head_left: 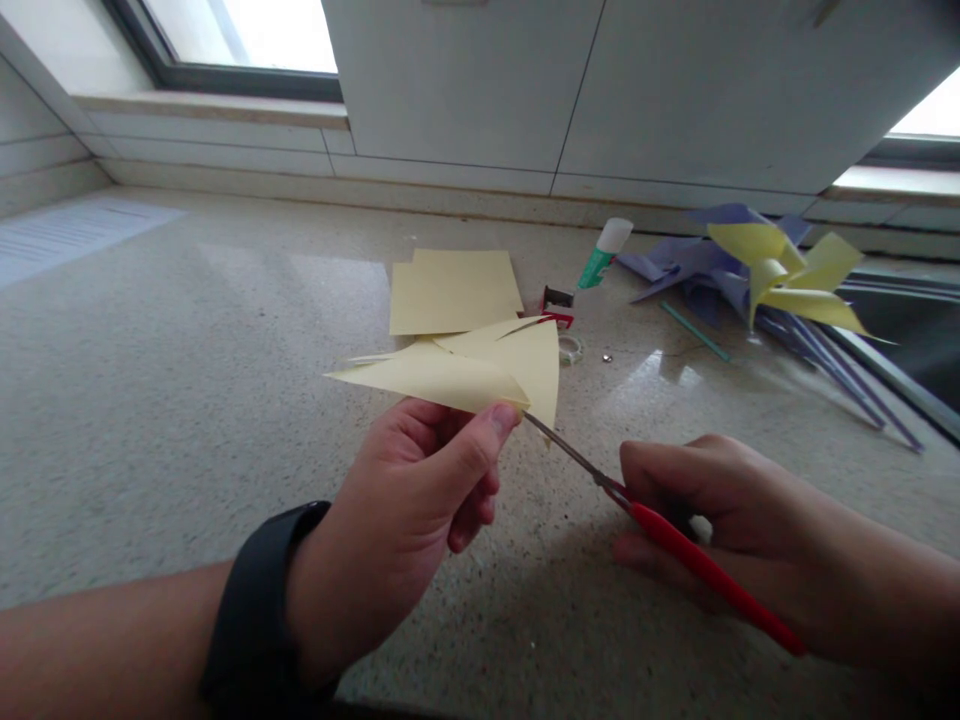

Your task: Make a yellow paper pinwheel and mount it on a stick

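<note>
1. On my feed from the head camera, the left hand (420, 500) pinches a curled yellow sheet (442, 380) between thumb and fingers; a black wristband (262, 600) circles that wrist.
2. I see the sheet held up over the speckled counter (150, 430), near the middle of the view, with 1 pointed end toward the left.
3. The right hand (742, 510) is wrapped around the red-handled scissors (697, 560). Their tips meet the sheet beside the left thumb; I cannot tell whether the blades are parted.
4. Behind the sheet I have flat yellow paper (457, 290), a sharpener (558, 305), a glue stick (604, 255) and a tape roll (571, 348).
5. Farther right, I see 1 yellow pinwheel (772, 272) overlapping purple folded paper (675, 260), near a green stick (696, 332).
</note>
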`<state>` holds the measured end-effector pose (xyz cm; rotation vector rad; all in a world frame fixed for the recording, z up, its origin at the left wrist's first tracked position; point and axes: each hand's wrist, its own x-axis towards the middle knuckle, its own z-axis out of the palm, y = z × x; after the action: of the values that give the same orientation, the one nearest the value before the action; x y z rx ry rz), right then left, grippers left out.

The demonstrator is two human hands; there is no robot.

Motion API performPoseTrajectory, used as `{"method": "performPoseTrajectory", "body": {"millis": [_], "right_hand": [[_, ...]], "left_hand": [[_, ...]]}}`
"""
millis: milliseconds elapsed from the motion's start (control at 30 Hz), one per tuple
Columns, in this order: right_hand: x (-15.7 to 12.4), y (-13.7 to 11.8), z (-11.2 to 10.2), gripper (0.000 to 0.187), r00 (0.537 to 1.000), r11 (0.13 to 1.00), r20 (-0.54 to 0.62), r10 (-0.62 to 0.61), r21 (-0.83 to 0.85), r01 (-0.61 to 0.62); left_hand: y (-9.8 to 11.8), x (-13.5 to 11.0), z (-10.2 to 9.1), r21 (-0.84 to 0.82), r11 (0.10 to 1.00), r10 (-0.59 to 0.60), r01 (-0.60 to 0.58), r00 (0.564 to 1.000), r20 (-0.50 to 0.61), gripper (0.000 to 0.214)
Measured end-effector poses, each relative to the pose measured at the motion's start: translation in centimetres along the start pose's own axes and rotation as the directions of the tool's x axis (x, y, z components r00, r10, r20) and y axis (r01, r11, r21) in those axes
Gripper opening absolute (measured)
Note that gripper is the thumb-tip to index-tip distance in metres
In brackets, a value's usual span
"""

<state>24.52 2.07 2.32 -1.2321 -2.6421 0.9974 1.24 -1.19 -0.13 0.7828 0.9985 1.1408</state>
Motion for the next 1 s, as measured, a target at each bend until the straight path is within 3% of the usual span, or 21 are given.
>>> {"method": "performPoseTrajectory", "body": {"millis": [367,600,733,1000], "right_hand": [[0.2,-0.4,0.7,0.037,0.990,0.989,-0.100,-0.094,-0.125,0.081],[0.3,-1.2,2.1,0.031,0.940,0.941,-0.252,-0.228,-0.307,0.146],[0.2,-1.4,2.2,0.029,0.918,0.913,-0.272,-0.289,-0.367,0.179],[0.1,-1.4,2.4,0.034,0.903,0.900,-0.307,-0.299,-0.404,0.161]], "left_hand": [[0.0,0.0,-0.1,-0.009,1.000,-0.005,0.005,1.000,0.007,0.022],[0.1,0.2,0.1,-0.042,0.999,-0.005,0.004,1.000,-0.007,0.024],[0.1,0.2,0.1,-0.051,0.999,-0.004,0.003,1.000,-0.016,0.027],[0.1,0.1,0.1,-0.065,0.998,-0.001,0.000,1.000,-0.019,0.035]]}}
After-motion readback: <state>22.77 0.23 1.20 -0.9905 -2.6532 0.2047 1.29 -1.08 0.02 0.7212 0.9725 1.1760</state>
